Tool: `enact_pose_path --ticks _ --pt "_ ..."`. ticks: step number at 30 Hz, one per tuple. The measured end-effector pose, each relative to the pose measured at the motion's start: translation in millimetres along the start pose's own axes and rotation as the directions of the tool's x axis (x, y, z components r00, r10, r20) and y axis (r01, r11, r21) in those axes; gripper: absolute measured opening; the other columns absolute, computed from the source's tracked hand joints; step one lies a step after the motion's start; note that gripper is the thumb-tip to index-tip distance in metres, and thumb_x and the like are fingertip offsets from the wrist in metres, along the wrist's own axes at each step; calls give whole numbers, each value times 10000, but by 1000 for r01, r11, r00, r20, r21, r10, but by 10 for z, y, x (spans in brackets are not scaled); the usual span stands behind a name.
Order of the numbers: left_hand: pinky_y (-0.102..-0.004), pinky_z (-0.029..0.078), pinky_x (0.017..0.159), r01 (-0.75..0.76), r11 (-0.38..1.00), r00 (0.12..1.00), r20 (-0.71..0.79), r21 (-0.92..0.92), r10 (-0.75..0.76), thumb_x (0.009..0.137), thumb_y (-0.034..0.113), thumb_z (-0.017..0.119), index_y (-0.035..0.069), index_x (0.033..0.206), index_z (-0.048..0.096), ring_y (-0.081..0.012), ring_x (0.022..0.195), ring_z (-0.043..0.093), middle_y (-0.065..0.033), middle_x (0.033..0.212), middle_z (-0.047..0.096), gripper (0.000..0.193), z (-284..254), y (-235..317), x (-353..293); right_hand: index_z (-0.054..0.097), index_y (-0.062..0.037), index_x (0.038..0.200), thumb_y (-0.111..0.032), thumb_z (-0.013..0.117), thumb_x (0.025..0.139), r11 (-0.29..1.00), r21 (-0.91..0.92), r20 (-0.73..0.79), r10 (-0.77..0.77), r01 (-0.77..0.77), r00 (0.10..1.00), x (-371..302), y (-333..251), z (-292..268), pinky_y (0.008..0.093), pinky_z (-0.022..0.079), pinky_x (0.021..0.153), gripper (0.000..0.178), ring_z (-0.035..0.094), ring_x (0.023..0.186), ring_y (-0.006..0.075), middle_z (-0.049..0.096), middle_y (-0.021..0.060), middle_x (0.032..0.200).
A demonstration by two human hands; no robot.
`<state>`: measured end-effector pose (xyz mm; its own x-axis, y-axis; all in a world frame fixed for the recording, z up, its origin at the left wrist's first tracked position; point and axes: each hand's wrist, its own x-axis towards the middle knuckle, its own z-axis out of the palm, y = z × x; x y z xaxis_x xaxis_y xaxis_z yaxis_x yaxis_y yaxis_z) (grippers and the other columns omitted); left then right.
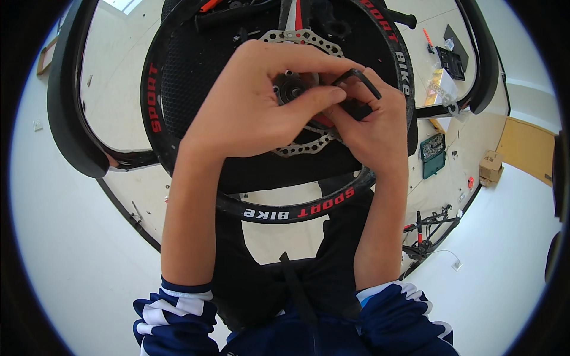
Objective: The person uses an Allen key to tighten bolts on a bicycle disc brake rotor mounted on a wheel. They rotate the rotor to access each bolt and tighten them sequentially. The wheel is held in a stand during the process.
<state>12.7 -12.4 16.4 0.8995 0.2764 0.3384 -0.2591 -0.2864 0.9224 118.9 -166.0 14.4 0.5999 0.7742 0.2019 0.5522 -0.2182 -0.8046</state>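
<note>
A bicycle wheel with a black tyre (279, 213) lies flat on a black chair seat. At its middle are a silver perforated brake disc (306, 146) and a dark hub (290, 89). My left hand (249, 104) arches over the disc, thumb and forefinger closed on a black L-shaped hex key (354, 75). The key's bent end crosses over the fingers of my right hand (377, 127). That hand is closed at the right side of the disc, its thumb pointing at the hub. Whatever its fingers grip is hidden.
Black armrests (68, 89) flank the wheel. On the floor to the right lie an open green tool case (433, 155), a black case (451, 63), cardboard boxes (491, 166) and a bicycle frame (420, 231). A black bar with a grip (237, 18) lies across the wheel's far side.
</note>
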Motion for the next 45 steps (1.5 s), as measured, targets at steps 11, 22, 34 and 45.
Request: enact_pose_path --ticks 11,22,34,45 --pt "-228 543 719 13 989 996 -94 144 1 774 -5 796 -10 951 759 -139 782 696 -79 835 724 181 81 71 37 734 12 889 23 742 700 998 65 -23 -2 3 1000 -11 16 -17 282 525 666 190 658 757 197 703 90 843" --pt "-260 569 756 -1 1000 991 -135 17 3 773 -32 799 -24 960 745 -159 783 704 -90 847 727 195 56 57 52 747 -13 934 8 780 708 995 -49 16 -84 85 996 1 -21 -43 287 536 685 229 664 771 205 702 82 935" --pt "-244 581 753 -31 998 946 -321 49 45 738 18 855 27 900 736 -129 769 709 -59 819 728 201 60 35 74 749 -43 901 -43 795 710 996 18 -48 -82 83 995 -9 -9 53 260 477 616 197 607 668 135 679 27 816" --pt "-235 583 721 134 986 978 -174 96 -116 733 35 863 15 868 729 -128 743 719 -63 790 729 191 -224 138 -4 754 -19 929 -74 724 775 874 -369 27 351 -317 936 -69 438 -313 288 476 579 166 584 576 154 690 97 727"
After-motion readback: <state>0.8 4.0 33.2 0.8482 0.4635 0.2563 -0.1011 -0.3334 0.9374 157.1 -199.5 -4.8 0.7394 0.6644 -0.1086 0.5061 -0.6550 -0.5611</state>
